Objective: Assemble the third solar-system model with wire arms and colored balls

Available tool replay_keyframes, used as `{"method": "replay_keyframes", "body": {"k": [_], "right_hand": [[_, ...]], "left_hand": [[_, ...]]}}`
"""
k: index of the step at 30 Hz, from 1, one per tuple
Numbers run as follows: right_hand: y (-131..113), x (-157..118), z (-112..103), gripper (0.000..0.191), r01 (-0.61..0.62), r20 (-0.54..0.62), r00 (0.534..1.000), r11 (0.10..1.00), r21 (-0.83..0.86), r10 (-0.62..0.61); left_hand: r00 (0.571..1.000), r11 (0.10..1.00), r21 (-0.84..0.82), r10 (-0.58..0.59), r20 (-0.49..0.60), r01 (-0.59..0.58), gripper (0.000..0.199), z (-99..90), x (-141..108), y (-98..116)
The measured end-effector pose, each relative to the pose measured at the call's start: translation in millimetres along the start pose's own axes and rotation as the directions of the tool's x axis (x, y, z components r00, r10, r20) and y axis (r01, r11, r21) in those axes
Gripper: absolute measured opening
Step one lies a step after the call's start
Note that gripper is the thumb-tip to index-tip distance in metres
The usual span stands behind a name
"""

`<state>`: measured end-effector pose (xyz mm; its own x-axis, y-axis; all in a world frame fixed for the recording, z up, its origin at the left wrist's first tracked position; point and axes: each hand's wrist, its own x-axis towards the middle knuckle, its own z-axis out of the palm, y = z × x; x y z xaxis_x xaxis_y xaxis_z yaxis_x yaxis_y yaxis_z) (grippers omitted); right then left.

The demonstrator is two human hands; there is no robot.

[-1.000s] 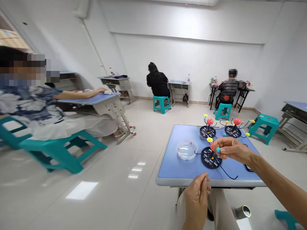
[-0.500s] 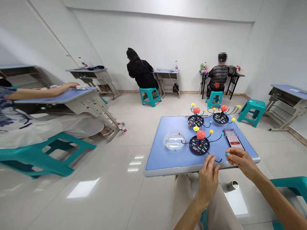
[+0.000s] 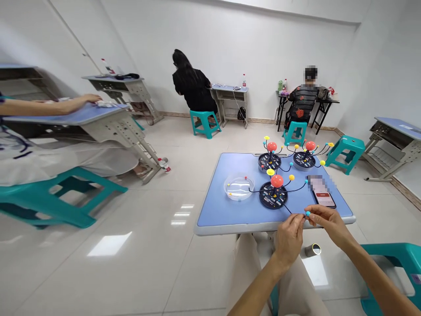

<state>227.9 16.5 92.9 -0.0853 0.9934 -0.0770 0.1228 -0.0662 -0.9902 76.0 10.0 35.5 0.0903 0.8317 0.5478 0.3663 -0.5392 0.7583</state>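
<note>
Both my hands are at the front edge of the blue-topped table (image 3: 226, 210). My right hand (image 3: 327, 223) pinches a small blue bead (image 3: 307, 213) on the end of a thin black wire (image 3: 287, 210). My left hand (image 3: 289, 240) closes on that wire beside the bead. The wire runs back to the nearest of three black round model bases (image 3: 272, 196), which carries a red ball (image 3: 277, 181) and a yellow ball (image 3: 270, 172). The other two models (image 3: 269, 161) stand farther back. A transparent round dish (image 3: 239, 186) holds small beads, and a phone (image 3: 324, 199) lies at the right.
A metal cylinder (image 3: 312, 250) stands on the floor right of my knees, and a teal stool (image 3: 391, 259) is at lower right. Co-workers sit at desks along the far wall, and a person's arm (image 3: 66, 104) rests on a desk at left.
My hands have come together, the left closing on the wire beside the bead held by the right. The view has tilted slightly, and the models on the table have not visibly moved.
</note>
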Motion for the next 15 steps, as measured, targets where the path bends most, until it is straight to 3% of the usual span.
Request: {"method": "replay_keyframes", "body": {"k": [7, 11, 15], "right_hand": [[-5, 4, -2, 0.038, 0.048, 0.041, 0.998, 0.979, -0.196, -0.04], [-13, 6, -4, 0.03, 0.195, 0.124, 0.979, 0.911, -0.364, -0.161], [-25, 7, -5, 0.025, 0.37, 0.27, 0.926, 0.781, -0.503, -0.265]], "left_hand": [[0.999, 0.997, -0.077, -0.023, 0.035, 0.025, 0.03, 0.0, 2, -2], [0.999, 0.995, -0.09, -0.026, 0.044, 0.03, 0.031, 0.1, 3, -1], [0.998, 0.993, -0.112, -0.022, 0.053, 0.028, 0.03, 1.4, 3, -2]]}}
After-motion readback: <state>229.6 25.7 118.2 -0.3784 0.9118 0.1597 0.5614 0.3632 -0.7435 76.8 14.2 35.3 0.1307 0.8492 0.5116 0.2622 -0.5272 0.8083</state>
